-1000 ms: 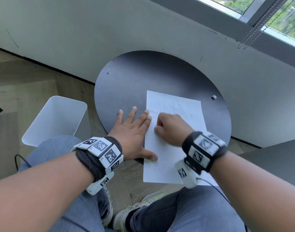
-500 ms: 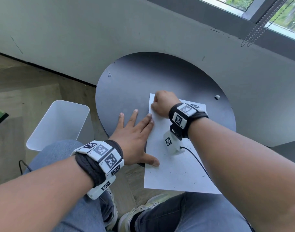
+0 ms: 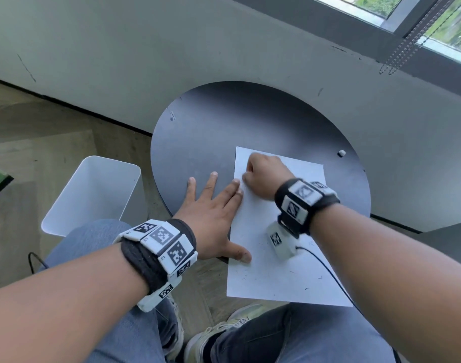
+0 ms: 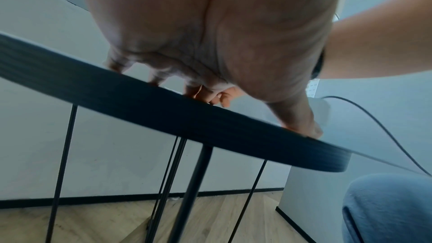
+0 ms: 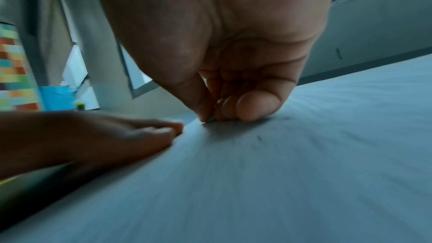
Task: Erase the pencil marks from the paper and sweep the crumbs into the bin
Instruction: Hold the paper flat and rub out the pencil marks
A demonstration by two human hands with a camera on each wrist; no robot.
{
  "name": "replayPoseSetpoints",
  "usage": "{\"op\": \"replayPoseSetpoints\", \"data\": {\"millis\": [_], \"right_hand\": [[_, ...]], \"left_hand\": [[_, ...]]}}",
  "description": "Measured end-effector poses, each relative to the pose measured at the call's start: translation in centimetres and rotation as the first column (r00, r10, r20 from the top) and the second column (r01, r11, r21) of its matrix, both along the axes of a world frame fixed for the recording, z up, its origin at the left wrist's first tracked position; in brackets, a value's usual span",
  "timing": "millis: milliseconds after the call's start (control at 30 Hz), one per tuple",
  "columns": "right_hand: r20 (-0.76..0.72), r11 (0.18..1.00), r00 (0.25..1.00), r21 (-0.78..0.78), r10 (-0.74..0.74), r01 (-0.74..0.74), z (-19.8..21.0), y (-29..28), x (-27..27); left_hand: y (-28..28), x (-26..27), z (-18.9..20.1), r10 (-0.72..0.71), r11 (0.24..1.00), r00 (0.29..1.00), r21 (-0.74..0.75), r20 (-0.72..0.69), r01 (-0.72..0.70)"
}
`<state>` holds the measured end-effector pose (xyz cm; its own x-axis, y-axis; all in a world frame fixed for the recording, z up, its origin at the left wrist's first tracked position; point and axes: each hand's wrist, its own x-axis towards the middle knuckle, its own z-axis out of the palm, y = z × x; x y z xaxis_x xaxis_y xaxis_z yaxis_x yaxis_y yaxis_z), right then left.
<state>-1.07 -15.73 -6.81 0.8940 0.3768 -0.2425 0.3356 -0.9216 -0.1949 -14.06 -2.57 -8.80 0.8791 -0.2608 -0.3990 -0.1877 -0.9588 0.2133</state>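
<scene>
Lying lengthwise toward wall, paper (image 3: 266, 273), left hand (image 3: 213, 218) flat, right hand (image 3: 263, 176) grip pinched, contents hidden.

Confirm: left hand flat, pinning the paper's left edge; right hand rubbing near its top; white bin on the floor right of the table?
Wrong about the bin: the head view shows it left of the table. Left hand flat on the paper edge and right hand near its top stand.

Paper (image 3: 276, 258) on the table (image 3: 224, 121), overhanging its near edge; bin (image 3: 93, 192) on floor, left.
</scene>
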Motion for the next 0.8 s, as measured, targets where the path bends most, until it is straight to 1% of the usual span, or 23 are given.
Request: {"op": "replayPoseSetpoints", "data": {"millis": [100,200,267,333,400,467,533,600,700,800], "right_hand": [[0.027,0.998,0.999,-0.059,-0.032,0.033,-0.1,1.8,2.9],[0.014,0.996,0.999,-0.081,-0.028,0.029,0.4,1.5,2.7],[-0.009,0.997,1.0,-0.072,0.003,-0.004,0.6,0.1,0.7],[-0.046,0.999,0.999,-0.047,0.026,-0.028,0.6,-1.9,-2.5],[-0.104,1.0,0.994,-0.009,0.025,-0.026,0.8,-3.7,-6.0],[-0.135,1.0,0.991,0.012,0.018,-0.017,0.8,-4.6,-7.5],[-0.111,1.0,0.994,0.025,0.022,-0.019,0.7,-4.2,-6.5],[-0.052,0.999,0.998,0.03,0.02,-0.019,0.2,-3.0,-3.7],[0.004,0.999,0.999,-0.004,-0.044,0.044,-0.7,-0.5,1.4],[0.019,0.996,0.998,-0.055,-0.065,0.066,-0.6,0.9,4.1]], "left_hand": [[0.0,-0.1,0.1,-0.001,1.0,1.0,0.009,-0.007,0.001],[0.0,0.0,0.2,0.001,1.0,1.0,0.015,0.002,-0.001],[0.0,0.0,0.1,0.005,1.0,1.0,0.01,0.013,-0.005],[-0.1,0.0,-0.1,0.007,1.0,1.0,0.004,0.017,-0.007],[-0.2,0.0,-0.1,0.007,1.0,1.0,0.001,0.02,-0.007],[-0.2,0.1,-0.2,0.008,1.0,1.0,0.0,0.019,-0.008],[-0.1,0.1,-0.3,0.003,1.0,1.0,-0.004,0.02,-0.003],[-0.1,0.1,-0.3,-0.004,1.0,1.0,-0.005,0.021,0.005],[0.0,0.2,-0.3,-0.008,1.0,1.0,0.003,0.013,0.008],[0.1,0.2,-0.3,-0.007,1.0,1.0,0.008,0.008,0.007]]}}
